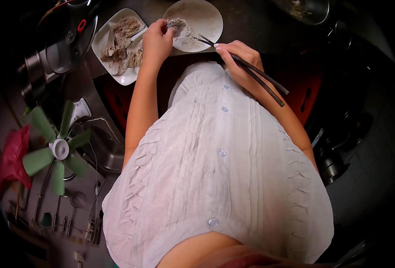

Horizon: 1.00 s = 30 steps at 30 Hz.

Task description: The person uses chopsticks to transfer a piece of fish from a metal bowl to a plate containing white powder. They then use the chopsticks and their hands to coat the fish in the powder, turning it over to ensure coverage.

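My left hand (160, 39) pinches a small flour-dusted piece of food (176, 24) over the left side of a round white plate (214, 20). Loose pale flour (187, 38) is spread across that plate. In my right hand (241, 58) is a pair of dark chopsticks (261, 75); their tips are parted above the plate's near right part. Left of my left wrist, a white divided dish (100, 40) bears several floured pieces of food (120, 42), partly hidden by my forearm.
At the left stand a glass lid (63, 50) with a red-ringed knob and a metal pot (33, 73). A green-bladed fan (61, 149) is beside the sink (112, 150). A metal pan (313, 11) lies at the far right. Red cabinet fronts (304, 97) are below the counter.
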Each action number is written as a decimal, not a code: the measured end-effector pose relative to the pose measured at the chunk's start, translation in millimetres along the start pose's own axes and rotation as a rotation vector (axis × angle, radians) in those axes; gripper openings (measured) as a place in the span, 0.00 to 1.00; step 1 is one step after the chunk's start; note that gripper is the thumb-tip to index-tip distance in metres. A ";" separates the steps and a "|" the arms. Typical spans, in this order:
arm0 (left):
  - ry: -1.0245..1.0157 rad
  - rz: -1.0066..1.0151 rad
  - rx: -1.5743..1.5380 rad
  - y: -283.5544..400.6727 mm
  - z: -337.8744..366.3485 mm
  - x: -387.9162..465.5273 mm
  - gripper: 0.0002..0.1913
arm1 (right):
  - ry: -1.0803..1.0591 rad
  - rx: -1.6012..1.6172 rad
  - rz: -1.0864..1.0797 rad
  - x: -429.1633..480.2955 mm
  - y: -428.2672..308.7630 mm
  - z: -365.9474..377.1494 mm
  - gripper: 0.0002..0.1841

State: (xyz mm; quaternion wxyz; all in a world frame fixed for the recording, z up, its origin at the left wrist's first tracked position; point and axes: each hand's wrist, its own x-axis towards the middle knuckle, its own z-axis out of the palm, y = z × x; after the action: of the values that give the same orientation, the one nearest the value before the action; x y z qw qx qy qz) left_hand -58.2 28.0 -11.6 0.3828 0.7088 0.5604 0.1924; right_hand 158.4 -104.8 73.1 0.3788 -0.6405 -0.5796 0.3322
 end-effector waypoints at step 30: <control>-0.121 0.456 0.272 13.0 58.6 -19.2 0.16 | 0.154 0.026 0.109 -1.5 27.0 -17.2 0.10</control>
State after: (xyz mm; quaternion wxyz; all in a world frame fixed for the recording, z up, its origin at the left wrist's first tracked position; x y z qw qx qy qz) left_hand -14.5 -10.3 -35.8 0.2635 0.8719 0.3830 0.1539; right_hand 186.4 -109.1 58.0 0.4119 -0.6897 -0.5086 0.3097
